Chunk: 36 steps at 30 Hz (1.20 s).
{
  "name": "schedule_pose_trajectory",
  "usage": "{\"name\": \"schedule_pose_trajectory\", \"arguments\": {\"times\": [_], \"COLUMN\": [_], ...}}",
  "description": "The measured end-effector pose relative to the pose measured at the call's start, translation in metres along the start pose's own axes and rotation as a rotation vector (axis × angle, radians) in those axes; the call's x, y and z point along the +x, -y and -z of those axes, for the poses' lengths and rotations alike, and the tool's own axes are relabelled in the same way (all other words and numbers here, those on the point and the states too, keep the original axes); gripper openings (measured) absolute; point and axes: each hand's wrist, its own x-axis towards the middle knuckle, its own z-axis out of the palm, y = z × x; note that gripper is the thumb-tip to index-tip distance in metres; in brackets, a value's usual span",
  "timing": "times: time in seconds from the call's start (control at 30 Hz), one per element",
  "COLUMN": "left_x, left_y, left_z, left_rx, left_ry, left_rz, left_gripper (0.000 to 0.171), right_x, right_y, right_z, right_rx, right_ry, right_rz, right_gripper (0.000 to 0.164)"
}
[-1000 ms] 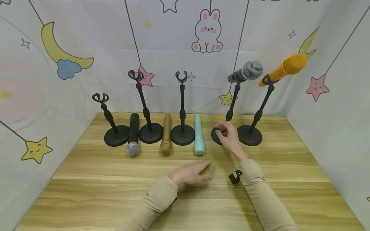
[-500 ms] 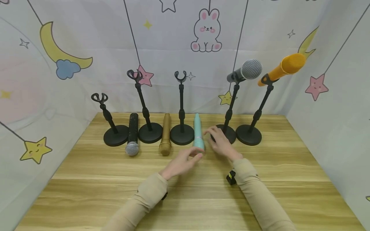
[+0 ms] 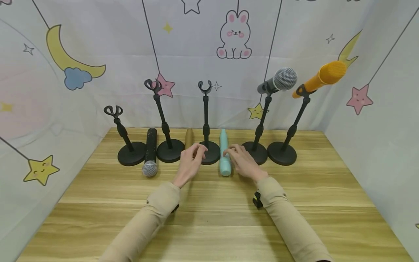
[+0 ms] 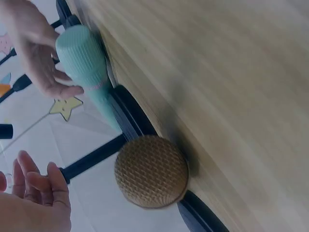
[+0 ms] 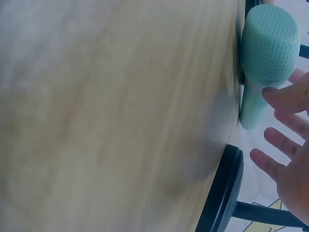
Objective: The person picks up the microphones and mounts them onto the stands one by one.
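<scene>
A teal microphone (image 3: 225,167) lies on the wooden table, its head toward me. My right hand (image 3: 243,162) reaches over it from the right. In the right wrist view the thumb (image 5: 282,98) is right at the collar below the mesh head, the other fingers spread loosely. My left hand (image 3: 190,162) hovers over the gold microphone (image 4: 152,171), hiding its head in the head view. Its bent fingers hold nothing and overlap the base of the middle stand (image 3: 206,118), which has an unfilled clip on top.
A black microphone with a silver head (image 3: 150,156) lies between two stands with bare clips, the short left stand (image 3: 122,133) and a taller stand (image 3: 163,120). At right, one stand carries a silver-headed microphone (image 3: 284,79), another an orange microphone (image 3: 330,74). A printed curtain (image 3: 196,47) hangs behind.
My right hand has moved left from the base of the silver-headed microphone's stand to the teal microphone. My left hand has moved left and forward, past the teal microphone, to the gold one.
</scene>
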Motion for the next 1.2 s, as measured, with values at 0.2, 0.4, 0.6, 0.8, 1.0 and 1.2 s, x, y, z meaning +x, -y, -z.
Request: {"name": "schedule_pose_trajectory", "arguments": {"times": [0.2,0.4,0.6,0.8,1.0,1.2], "left_x": [0.01,0.02,0.028,0.033,0.033,0.035], "left_y": [0.006,0.01,0.009,0.01,0.01,0.007], "left_z": [0.006,0.002,-0.002,-0.006,-0.01,-0.013], "left_rx": [-0.031,-0.096,-0.162,-0.197,-0.205,-0.179], "left_ry": [-0.088,-0.106,-0.074,-0.045,-0.036,-0.028], "left_rz": [0.04,0.091,0.161,0.197,0.204,0.229], "left_gripper": [0.029,0.025,0.035,0.042,0.043,0.046], "right_x": [0.002,0.006,0.011,0.015,0.016,0.014], "right_y": [-0.001,-0.001,0.003,0.006,0.005,0.003], "right_z": [-0.002,-0.003,-0.001,-0.003,-0.005,-0.008], "right_rx": [-0.012,-0.036,-0.014,-0.009,-0.015,0.038], "right_ry": [0.046,0.126,0.175,0.183,0.17,0.169], "right_rz": [-0.006,-0.037,-0.064,-0.07,-0.053,-0.059], "right_gripper": [0.04,0.066,0.072,0.065,0.058,0.056]}}
